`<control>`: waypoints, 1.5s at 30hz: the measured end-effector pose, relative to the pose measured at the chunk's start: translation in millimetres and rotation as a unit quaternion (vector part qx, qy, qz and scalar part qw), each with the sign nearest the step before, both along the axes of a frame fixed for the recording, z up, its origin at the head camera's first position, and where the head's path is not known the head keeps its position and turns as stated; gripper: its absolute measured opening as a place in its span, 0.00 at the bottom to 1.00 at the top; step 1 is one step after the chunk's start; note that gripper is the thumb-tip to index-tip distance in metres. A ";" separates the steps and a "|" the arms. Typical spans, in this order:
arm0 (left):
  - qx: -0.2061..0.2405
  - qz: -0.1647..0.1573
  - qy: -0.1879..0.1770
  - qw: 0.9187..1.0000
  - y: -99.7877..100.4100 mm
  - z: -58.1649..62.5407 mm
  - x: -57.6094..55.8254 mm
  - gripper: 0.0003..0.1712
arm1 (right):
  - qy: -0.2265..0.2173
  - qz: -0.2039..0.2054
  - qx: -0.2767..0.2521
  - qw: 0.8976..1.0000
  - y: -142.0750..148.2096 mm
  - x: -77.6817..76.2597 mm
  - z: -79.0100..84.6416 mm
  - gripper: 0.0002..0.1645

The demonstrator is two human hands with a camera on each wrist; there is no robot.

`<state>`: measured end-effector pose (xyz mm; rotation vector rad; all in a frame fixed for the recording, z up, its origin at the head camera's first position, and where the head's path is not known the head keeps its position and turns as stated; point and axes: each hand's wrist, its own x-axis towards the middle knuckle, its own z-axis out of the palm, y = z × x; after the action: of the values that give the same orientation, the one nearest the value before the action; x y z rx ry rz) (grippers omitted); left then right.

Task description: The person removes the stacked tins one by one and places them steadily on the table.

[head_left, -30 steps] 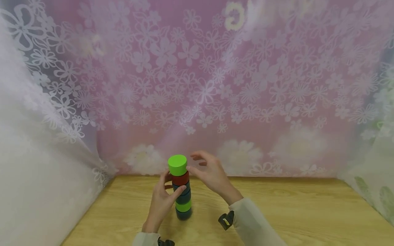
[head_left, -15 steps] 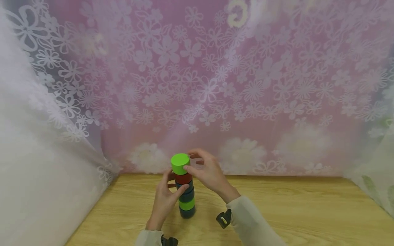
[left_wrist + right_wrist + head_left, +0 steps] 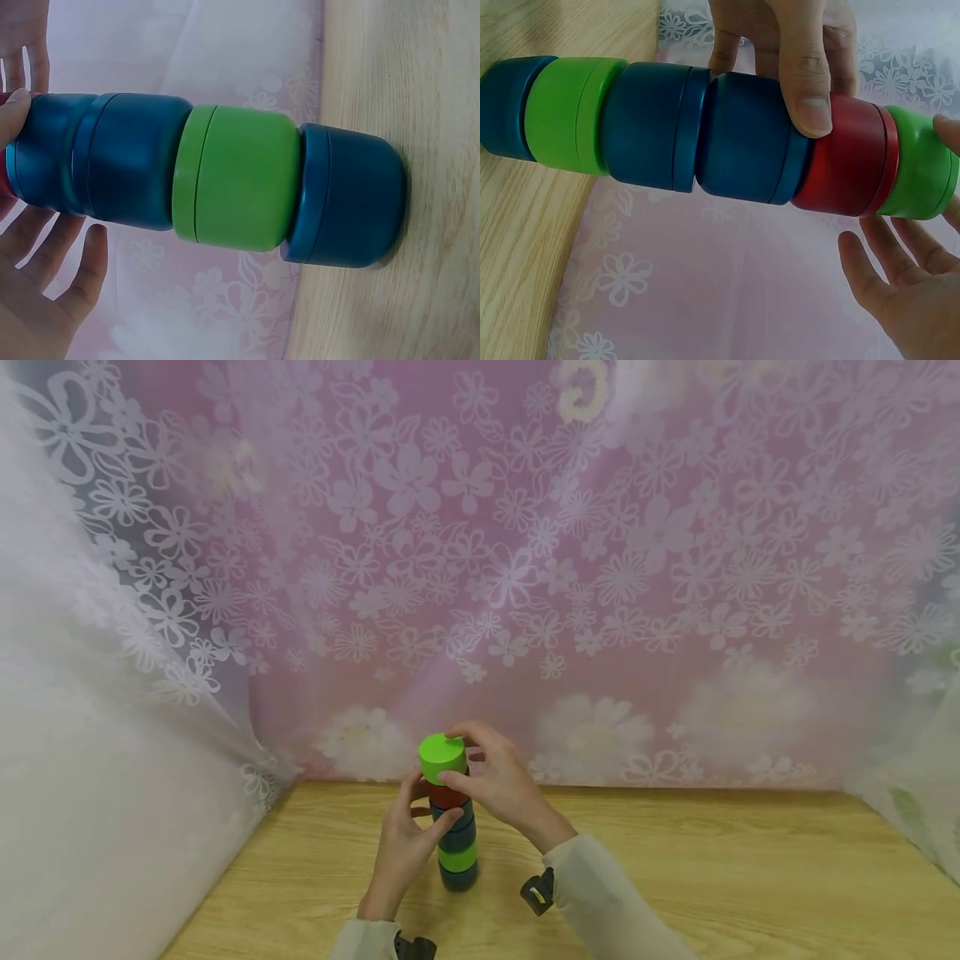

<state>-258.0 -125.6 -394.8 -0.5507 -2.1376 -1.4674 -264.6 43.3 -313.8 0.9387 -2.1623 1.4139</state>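
Small round lidded canisters form an upright stack on the table. From the bottom come a blue canister, a green canister, two more blue canisters, a red canister and a bright green canister on top. My left hand holds the stack's upper part from the left, its thumb where the red and upper blue canisters meet and its fingers partly hidden behind. From the right, my right hand grips the top green canister between thumb and fingers. Its lower edge sits close on the red one.
The pale wooden table reaches back to a pink flowered curtain. White cloth hangs along the left side, with more at the right. Dark wrist-worn devices sit by both sleeves.
My right hand has moved left and closed its thumb and fingers around the top green canister. My left hand keeps its hold; the head view has shifted slightly.
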 end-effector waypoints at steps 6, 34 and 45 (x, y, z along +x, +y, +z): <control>-0.007 -0.002 0.010 1.000 0.4 0.5 -0.5 0.39 | 0.016 0.005 0.002 1.000 -1.8 -1.0 -0.1 0.26; -0.054 -0.005 0.027 0.998 -3.6 2.6 -0.2 0.43 | 0.029 -0.005 -0.043 0.999 9.8 1.9 3.7 0.23; -0.088 0.007 0.068 0.994 -6.0 2.2 2.5 0.40 | 0.016 -0.013 -0.048 0.999 28.0 1.1 -5.0 0.24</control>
<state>-255.5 -131.5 -392.6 -0.6760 -2.1703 -1.2044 -263.5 71.3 -318.8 0.8884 -2.0570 1.4670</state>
